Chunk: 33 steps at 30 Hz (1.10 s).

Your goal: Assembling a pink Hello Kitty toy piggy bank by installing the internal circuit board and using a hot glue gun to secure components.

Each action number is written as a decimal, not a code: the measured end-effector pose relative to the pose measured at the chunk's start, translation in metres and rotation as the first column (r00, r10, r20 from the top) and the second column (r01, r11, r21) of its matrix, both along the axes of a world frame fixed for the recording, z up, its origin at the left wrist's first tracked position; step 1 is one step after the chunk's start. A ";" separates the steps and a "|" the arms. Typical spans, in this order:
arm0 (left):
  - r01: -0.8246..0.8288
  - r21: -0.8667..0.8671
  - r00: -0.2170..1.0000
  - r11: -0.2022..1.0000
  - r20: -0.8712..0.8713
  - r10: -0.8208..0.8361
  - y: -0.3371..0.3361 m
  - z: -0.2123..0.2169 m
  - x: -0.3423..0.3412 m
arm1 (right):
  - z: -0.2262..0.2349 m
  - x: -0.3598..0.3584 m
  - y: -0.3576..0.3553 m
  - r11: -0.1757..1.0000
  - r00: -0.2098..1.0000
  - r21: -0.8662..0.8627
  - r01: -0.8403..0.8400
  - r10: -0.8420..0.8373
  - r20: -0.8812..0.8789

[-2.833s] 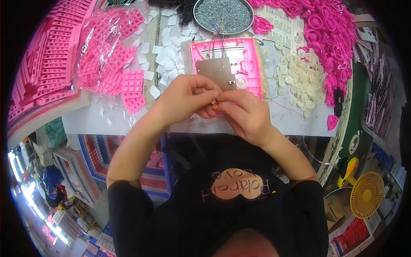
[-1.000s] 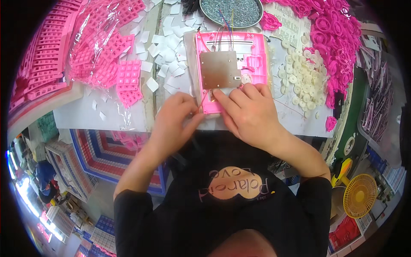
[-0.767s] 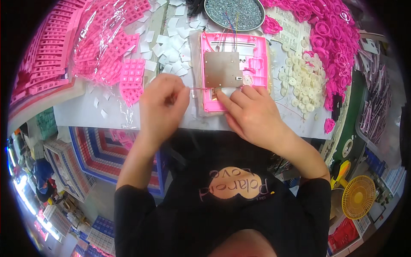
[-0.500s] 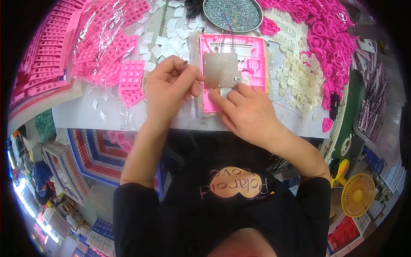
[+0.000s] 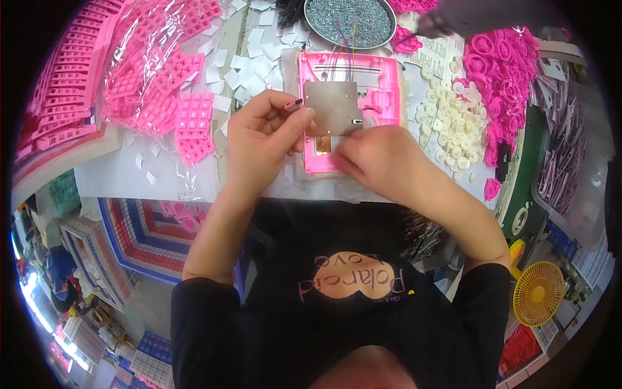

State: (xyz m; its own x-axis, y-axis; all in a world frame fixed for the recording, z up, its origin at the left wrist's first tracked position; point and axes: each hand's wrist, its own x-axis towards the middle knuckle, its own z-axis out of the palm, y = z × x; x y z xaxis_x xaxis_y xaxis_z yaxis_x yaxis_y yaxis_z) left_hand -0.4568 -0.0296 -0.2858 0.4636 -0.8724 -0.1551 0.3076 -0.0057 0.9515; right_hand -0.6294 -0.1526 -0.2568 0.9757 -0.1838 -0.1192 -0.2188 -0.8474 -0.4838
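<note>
An open pink plastic housing (image 5: 317, 165) lies at the table's front edge, with a grey square plate (image 5: 332, 107) across it and thin wires rising from behind the plate. My left hand (image 5: 262, 133) is at the housing's left edge, thumb and fingertips pinched on a small dark part with a black end (image 5: 296, 103); its kind is unclear. Over the housing's lower right hovers my right hand (image 5: 392, 162), fingers curled and smeared by motion, so anything in them is hidden. A copper-coloured piece (image 5: 323, 144) shows below the plate.
Behind the housing stands a round metal tray (image 5: 310, 29) of screws. A blurred dark tool (image 5: 447, 23) hangs above the far right. White discs (image 5: 450, 123) and pink parts (image 5: 495, 71) are heaped to the right; bagged pink keypads (image 5: 149, 71) and white paper pieces (image 5: 249, 71) lie left.
My right hand has shifted slightly right, uncovering the copper-coloured piece. My left hand has raised the small dark part into clearer view. The dark tool has appeared at the top right.
</note>
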 end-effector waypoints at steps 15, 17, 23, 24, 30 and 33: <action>0.047 0.001 0.836 0.999 0.547 -0.040 -0.003 0.008 -0.007 | -0.005 0.020 0.012 0.988 0.991 -0.111 0.104 -0.112 -0.068; 0.094 0.044 0.757 0.995 0.646 -0.100 -0.006 0.016 -0.007 | 0.003 0.010 0.009 0.989 0.989 -0.061 0.137 -0.140 -0.055; 0.249 0.155 0.725 0.956 0.625 -0.290 -0.013 0.029 -0.014 | 0.014 -0.019 -0.012 0.983 0.784 -0.006 0.186 -0.145 0.603; 0.321 0.213 0.758 0.923 0.527 -0.385 -0.016 0.031 -0.012 | 0.010 -0.020 -0.013 0.989 0.772 -0.060 0.136 -0.068 0.632; 0.285 0.176 0.698 0.942 0.636 -0.329 -0.028 0.042 -0.026 | 0.004 -0.046 -0.026 0.983 0.825 -0.108 0.149 -0.063 0.562; 0.350 0.097 0.494 0.932 0.826 -0.272 -0.012 0.033 -0.039 | 0.002 -0.066 -0.021 0.986 0.916 -0.080 0.146 -0.104 0.388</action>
State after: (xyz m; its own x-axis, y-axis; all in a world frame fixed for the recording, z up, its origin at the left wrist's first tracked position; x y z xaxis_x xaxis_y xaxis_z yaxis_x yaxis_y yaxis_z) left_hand -0.4958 -0.0412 -0.2526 0.0473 -0.9762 0.2118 -0.6074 0.1403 0.7819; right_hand -0.6956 -0.1741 -0.2547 0.9113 -0.2986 0.2834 -0.1434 -0.8756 -0.4613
